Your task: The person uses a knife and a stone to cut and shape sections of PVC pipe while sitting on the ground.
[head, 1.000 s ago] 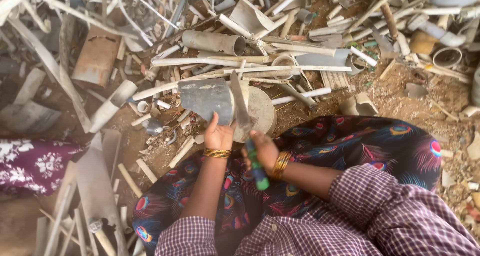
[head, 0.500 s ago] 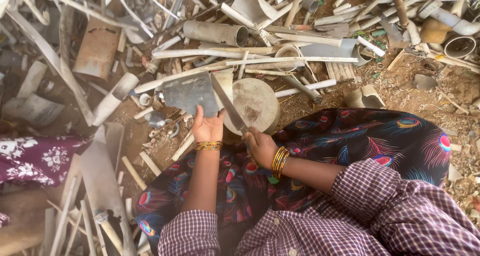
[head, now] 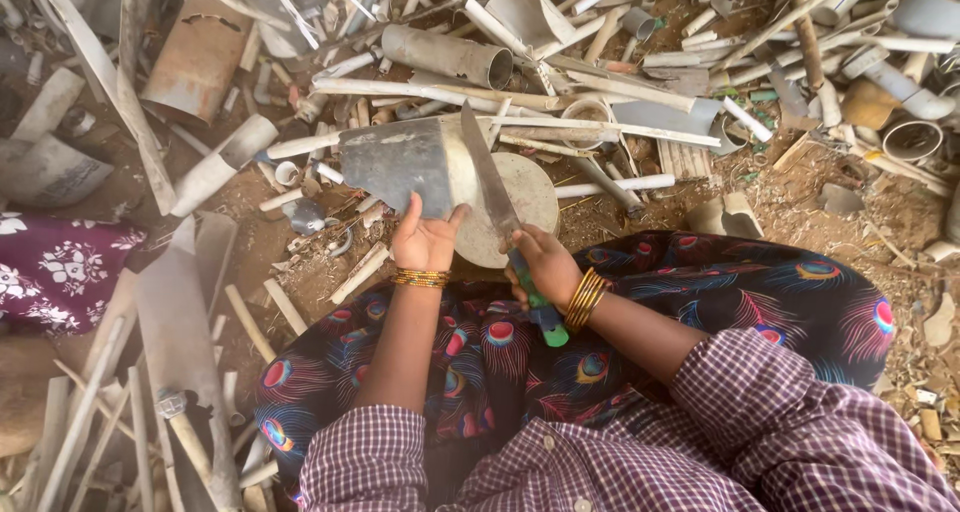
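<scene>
My left hand point(head: 425, 237) grips the near edge of a flat grey piece of split plastic pipe point(head: 395, 162), holding it against a round wooden chopping block point(head: 520, 197). My right hand point(head: 545, 262) is shut on the green handle of a long knife point(head: 490, 172), whose blade points up and away over the grey piece and the block. Both wrists wear gold bangles. My lap is covered in dark cloth with a peacock-feather print point(head: 700, 302).
Scrap plastic pipes and strips lie heaped all around on the dirt: a large grey pipe section point(head: 450, 57) beyond the block, a rusty brown sheet point(head: 195, 57) at far left, long pale strips point(head: 180, 342) at near left. A purple floral cloth point(head: 60, 267) lies at the left edge.
The knife has risen from lying low across the grey piece to standing up over it. My left hand shifted its hold along the piece's near edge.
</scene>
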